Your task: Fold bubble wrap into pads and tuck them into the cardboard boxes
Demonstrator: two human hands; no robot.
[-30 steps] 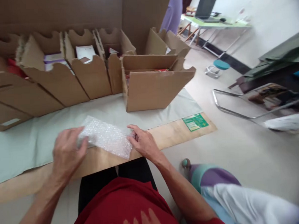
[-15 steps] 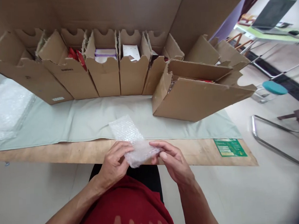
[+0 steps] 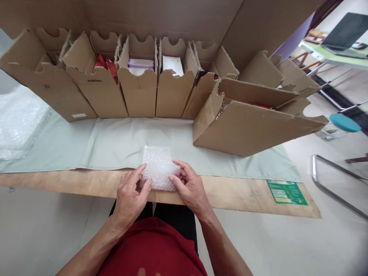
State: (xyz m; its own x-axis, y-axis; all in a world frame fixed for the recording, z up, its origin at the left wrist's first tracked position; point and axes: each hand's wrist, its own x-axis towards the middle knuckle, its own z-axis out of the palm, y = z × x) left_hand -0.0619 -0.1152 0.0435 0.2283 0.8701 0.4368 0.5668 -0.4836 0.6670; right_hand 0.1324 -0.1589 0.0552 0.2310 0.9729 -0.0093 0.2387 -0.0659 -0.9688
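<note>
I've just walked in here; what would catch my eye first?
Probably the row of open cardboard boxes across the back of the table. Then, at its near edge, the left hand and right hand touching a piece of bubble wrap from either side. Far right, a teal stool stands out.

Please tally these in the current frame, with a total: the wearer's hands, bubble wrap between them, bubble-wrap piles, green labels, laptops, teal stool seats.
Hands, left hand and right hand: 2
Bubble-wrap piece: 1
Bubble-wrap pile: 1
Green label: 1
Laptop: 1
Teal stool seat: 1
Total: 7
</note>
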